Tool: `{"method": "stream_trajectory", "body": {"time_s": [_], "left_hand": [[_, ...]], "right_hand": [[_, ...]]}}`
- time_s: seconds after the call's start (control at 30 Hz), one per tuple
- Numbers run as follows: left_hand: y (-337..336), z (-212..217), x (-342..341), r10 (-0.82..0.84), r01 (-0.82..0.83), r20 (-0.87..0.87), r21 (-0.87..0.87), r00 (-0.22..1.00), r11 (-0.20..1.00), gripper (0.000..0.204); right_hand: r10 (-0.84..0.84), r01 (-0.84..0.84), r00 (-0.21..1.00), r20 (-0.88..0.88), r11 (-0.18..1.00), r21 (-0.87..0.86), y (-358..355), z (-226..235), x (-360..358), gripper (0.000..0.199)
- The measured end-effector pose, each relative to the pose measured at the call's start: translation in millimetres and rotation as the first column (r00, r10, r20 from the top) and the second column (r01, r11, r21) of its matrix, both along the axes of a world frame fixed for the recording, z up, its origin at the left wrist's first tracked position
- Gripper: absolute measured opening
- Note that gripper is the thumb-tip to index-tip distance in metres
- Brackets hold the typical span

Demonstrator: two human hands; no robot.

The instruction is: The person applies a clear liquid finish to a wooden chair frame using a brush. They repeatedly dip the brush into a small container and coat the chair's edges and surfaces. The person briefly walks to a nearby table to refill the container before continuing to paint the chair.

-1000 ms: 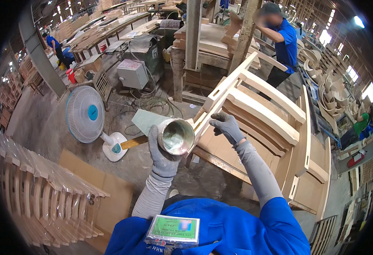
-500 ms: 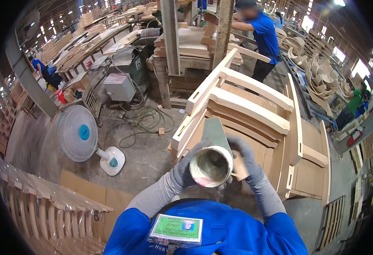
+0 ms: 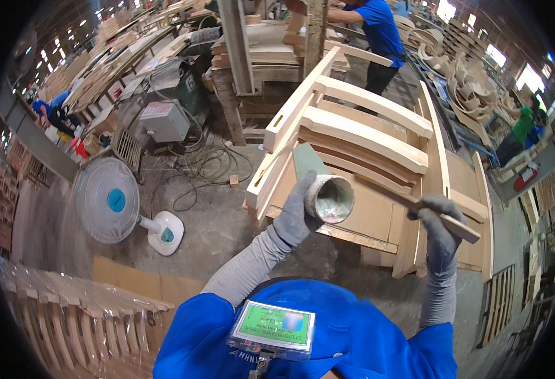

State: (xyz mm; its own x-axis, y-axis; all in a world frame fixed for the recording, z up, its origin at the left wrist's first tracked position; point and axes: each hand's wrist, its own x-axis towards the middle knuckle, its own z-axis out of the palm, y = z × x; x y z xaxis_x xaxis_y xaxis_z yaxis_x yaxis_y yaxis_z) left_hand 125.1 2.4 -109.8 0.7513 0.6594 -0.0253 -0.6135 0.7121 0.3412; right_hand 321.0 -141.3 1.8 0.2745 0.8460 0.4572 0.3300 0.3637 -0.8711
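My left hand (image 3: 295,216), in a grey glove, is closed around a round cup (image 3: 334,199) whose inside is smeared whitish and green. A flat grey-green strip (image 3: 306,160) sticks out beyond the cup from the same hand; how it is gripped is hidden. To the right, my gloved right hand (image 3: 440,230) is wrapped round a thin brown wooden stick (image 3: 396,198), its far end pointing left toward the cup. Beneath and beyond both hands lie pale wooden frames (image 3: 365,137) with curved slats, stacked on brown boards.
A white standing fan (image 3: 109,201) is on the floor at left, near coiled hoses (image 3: 205,167) and a grey electrical box (image 3: 165,120). Plastic-wrapped slatted wood (image 3: 78,328) fills the lower left. Beyond the frames stands a co-worker in blue (image 3: 382,28). Metal posts (image 3: 236,47) rise behind.
My hands have parted. The left still has the cup, now tilted more to the right; the right has moved away to the right, the wooden stick now showing in its grip.
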Motion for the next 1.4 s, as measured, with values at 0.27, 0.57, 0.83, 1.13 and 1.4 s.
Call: {"method": "stream_trajectory", "body": {"time_s": [0.27, 0.57, 0.83, 1.13, 1.4], "left_hand": [[0, 53, 4, 0.039, -0.016, -0.112, 0.201, 0.993, 0.979, 0.044], [-11, 83, 3, 0.524, -0.423, 0.023, 0.619, 0.852, 0.662, 0.062], [0, 87, 16, 0.557, -0.509, 0.170, 0.672, 0.813, 0.538, 0.068], [14, 134, 17, 0.250, -0.263, 0.131, 0.735, 0.959, 0.625, 0.073], [24, 176, 22, -0.005, -0.134, 0.178, 0.760, 0.984, 0.637, 0.082]], "right_hand": [[-0.001, -0.420, 0.088, 0.996, 0.907, 0.038, 20, 23, -11, 0.039], [0.024, -0.192, 0.816, 0.578, 0.954, 0.232, 16, 10, -27, 0.030], [0.092, -0.211, 0.877, 0.471, 0.956, 0.206, 0, 12, -48, 0.030], [0.017, -0.285, 0.723, 0.691, 0.918, 0.275, -7, 88, -17, 0.037], [-0.187, -0.394, 0.345, 0.920, 0.861, 0.323, -14, 99, -52, 0.038]]}}
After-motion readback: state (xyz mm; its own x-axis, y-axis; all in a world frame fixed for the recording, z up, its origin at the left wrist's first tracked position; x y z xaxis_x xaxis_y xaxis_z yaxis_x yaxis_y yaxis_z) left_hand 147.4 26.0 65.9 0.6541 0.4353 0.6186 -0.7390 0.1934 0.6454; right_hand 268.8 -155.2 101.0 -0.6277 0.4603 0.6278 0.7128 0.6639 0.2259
